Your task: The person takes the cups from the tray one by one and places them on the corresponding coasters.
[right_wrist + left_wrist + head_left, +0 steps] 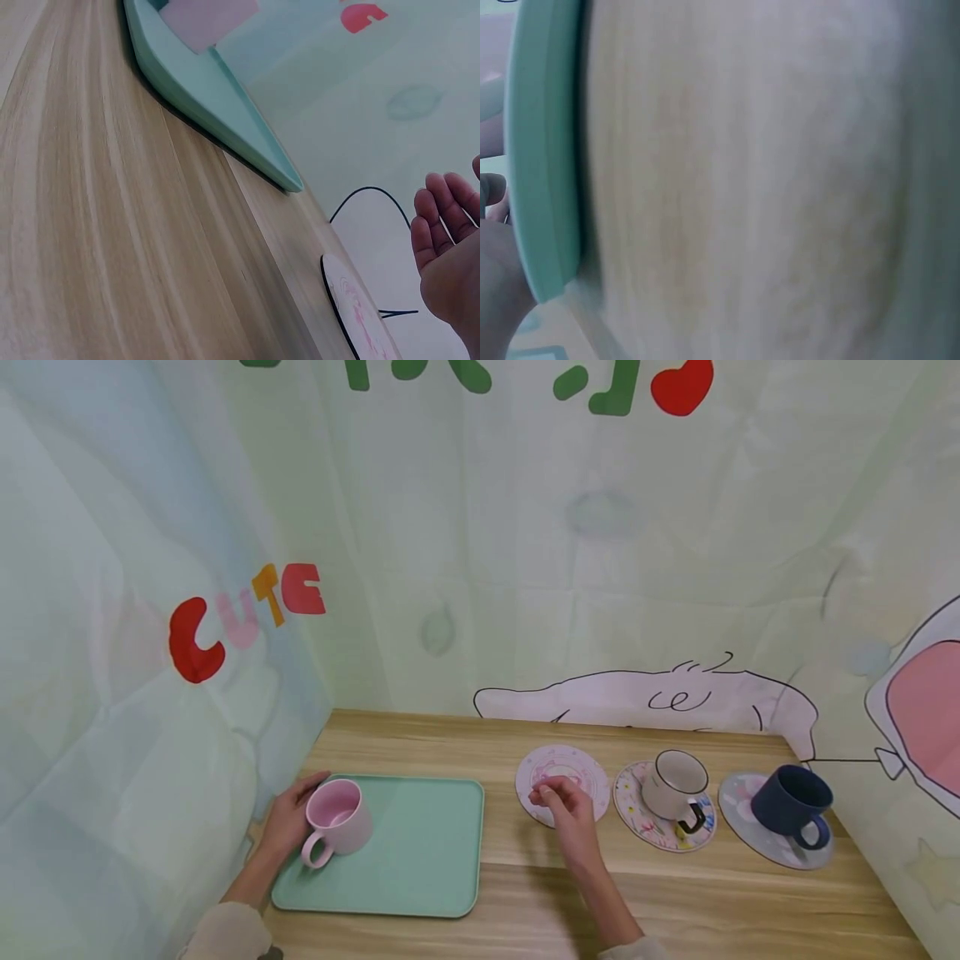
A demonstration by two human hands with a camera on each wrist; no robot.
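Observation:
A pink mug (341,818) stands upright on the left part of a mint-green tray (420,852), its handle toward the near left. My left hand (287,817) is at the tray's left edge, close beside the mug, which hides part of it. Whether its fingers grip the mug or the tray rim I cannot tell. In the left wrist view the thumb side of that hand (499,262) shows just past the tray rim (547,150). My right hand (568,817) is raised over the near part of a pink patterned saucer (531,777), fingers loosely bent, holding nothing.
To the right, a white mug (667,781) with a black handle stands on a floral saucer (637,818). Beyond it a dark blue mug (787,802) sits on a grey-blue saucer (750,839). Printed fabric (525,568) hangs along the back and sides of the wooden table (525,893).

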